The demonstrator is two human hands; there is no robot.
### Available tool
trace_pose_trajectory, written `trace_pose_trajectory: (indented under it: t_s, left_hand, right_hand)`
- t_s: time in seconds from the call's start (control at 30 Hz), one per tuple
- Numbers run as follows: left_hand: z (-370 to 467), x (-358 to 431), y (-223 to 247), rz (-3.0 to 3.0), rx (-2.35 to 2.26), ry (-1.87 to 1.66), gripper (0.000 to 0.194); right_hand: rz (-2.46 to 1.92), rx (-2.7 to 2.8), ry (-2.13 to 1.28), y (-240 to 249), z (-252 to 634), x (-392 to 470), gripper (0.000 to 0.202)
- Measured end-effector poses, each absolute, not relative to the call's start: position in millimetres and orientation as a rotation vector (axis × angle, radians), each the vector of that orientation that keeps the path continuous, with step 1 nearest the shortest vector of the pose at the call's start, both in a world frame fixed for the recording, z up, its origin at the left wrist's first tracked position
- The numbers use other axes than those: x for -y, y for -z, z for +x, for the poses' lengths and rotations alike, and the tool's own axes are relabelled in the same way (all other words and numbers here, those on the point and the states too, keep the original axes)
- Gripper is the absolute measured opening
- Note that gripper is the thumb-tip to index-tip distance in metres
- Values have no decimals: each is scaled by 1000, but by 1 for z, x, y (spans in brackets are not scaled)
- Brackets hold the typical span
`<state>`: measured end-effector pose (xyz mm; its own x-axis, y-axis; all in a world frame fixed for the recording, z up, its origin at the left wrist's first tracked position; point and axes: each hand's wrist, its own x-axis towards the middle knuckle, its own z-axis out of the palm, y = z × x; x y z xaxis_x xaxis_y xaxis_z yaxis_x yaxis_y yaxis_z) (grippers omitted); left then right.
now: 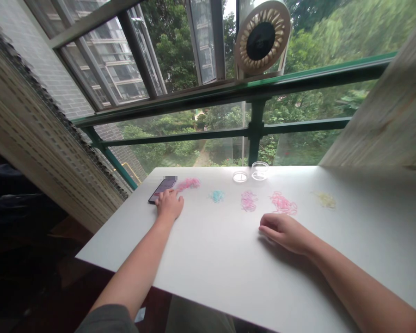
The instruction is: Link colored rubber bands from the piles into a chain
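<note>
At the table's left side, my left hand (pixel 169 203) lies over the near edge of a dark smartphone (pixel 162 189), fingers stretched forward and no grip on anything. Just beyond its fingertips sits a loose pink-red pile of small rubber bands (pixel 189 183). My right hand (pixel 283 230) is at the table's middle right, loosely curled with a gap between thumb and fingers; nothing shows in it. Closest to it is another pink-red pile of bands (pixel 283 203). Further piles are lilac-pink bands (pixel 248 201), turquoise bands (pixel 217 196) and pale yellow bands (pixel 326 200).
Two clear round dishes stand near the back edge of the white table (pixel 208 259): a low one (pixel 240 176) and a taller one (pixel 260 170). Behind are a green window rail (pixel 229 99) and a round fan (pixel 261 39). A curtain (pixel 55 134) hangs at left.
</note>
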<state>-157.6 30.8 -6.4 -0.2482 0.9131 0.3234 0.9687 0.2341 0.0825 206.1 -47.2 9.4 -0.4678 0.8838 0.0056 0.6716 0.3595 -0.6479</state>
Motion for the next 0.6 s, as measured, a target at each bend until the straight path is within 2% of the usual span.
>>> trace_pose_trajectory:
  t_s: [0.6]
  left_hand:
    - [-170,-33,10,-1840,2142,655,36]
  right_hand:
    - [-1387,2268,-837,-11,206,49,19]
